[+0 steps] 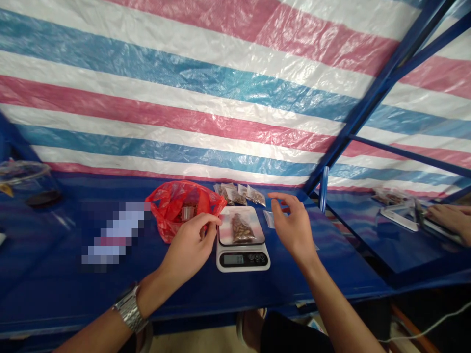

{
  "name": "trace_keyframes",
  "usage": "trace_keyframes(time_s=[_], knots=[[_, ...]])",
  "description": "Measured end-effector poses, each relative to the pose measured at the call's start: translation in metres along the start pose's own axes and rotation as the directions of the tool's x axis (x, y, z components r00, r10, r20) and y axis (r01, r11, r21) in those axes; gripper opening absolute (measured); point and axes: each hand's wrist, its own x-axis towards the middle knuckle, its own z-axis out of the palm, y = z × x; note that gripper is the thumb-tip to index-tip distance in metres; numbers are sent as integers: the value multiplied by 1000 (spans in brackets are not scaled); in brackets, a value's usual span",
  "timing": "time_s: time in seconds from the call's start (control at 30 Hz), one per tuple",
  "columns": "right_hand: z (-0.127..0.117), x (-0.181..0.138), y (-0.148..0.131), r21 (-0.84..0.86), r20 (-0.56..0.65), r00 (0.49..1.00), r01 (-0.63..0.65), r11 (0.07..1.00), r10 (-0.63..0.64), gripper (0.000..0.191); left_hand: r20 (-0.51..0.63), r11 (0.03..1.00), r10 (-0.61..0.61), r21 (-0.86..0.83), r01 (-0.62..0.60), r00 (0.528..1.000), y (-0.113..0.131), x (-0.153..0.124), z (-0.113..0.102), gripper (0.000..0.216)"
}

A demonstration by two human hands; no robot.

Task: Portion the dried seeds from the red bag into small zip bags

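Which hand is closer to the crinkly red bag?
Left. The left hand is beside the red bag's near right side; the right hand is farther off, right of the white scale.

On my feed the light is bright and fairly even, throwing white glare across the striped sheeting (235, 100) and a dull sheen over the blue table (184, 290); the lower right sinks into shadow. I see wide-lens stretching toward the edges, where the clear container (27, 185) blurs. Coarse pixels mask one patch (114, 235); the scale display (234, 260) looks soft.
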Motion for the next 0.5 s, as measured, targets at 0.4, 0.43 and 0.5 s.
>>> trace_keyframes(time_s=[0.4,0.43,0.5], knots=[[34,2,-9,-132,128,990,78,988,-61,25,-15,1000,-21,7,21,1000,-8,-3,-11,24],[33,1,-11,-132,139,989,76,988,-58,25,-8,1000,-15,8,15,1000,-8,-4,-13,25],[30,1,-13,-138,159,986,72,988,-50,26,5,1000,-5,11,5,1000,-9,-5,-16,25]])
